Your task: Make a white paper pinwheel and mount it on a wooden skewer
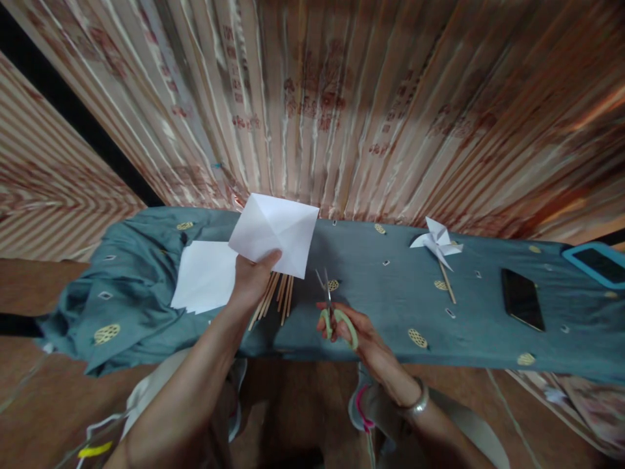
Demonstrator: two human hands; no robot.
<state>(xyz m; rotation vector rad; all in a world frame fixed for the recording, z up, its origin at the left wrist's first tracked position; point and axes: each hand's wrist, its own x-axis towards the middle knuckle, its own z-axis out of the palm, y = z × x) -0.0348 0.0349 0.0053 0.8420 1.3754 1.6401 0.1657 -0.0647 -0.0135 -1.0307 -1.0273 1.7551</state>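
Note:
My left hand (254, 277) pinches the lower edge of a white square sheet of paper (280, 228), thumb on top. Diagonal creases cross in the middle of that sheet. My right hand (359, 329) is closed on green-handled scissors (339, 319), whose blades point up and stand slightly apart. A gap separates the blades from the sheet. Beneath my left hand, several thin wooden sticks (273, 296) lie on the cloth. A stack of white paper (205, 277) rests left of them, partly covered by the raised sheet and my hand.
A teal patterned cloth (375, 260) covers the narrow table. Towards the right lie a white paper pinwheel (438, 243) on a stick, a black phone (522, 299) and a blue-framed device (598, 264). Behind the table hangs a pleated, printed curtain (312, 111).

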